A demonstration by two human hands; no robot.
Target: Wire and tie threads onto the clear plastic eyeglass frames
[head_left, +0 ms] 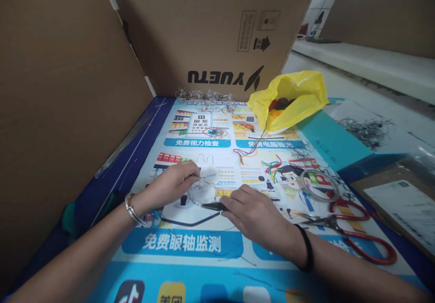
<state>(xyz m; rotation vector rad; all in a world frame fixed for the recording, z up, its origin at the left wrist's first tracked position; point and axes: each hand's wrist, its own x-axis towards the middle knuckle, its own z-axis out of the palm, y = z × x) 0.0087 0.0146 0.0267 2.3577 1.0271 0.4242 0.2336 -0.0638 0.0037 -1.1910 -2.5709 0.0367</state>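
Note:
My left hand [180, 179] is closed in a pinch on a thin wire piece [204, 181], bent into a loose ring with loose ends. From the right, my right hand [256, 212] grips a slim black pointed tool [214, 206], perhaps tweezers. Its tip meets the lower edge of the wire ring, and most of its body is hidden in the palm. Close to my right wrist lie red-handled scissors [340, 226] and a roll of clear tape [319, 186]. All of this is over a printed poster sheet [183, 244].
Cardboard walls [217, 31] stand at the back and left. A yellow bag [288, 103] with coloured contents sits at back right, near coloured threads [249, 152]. Tangled wire pieces [207, 96] line the back edge. More wires [367, 130] lie right, beyond a turquoise box flap [336, 144].

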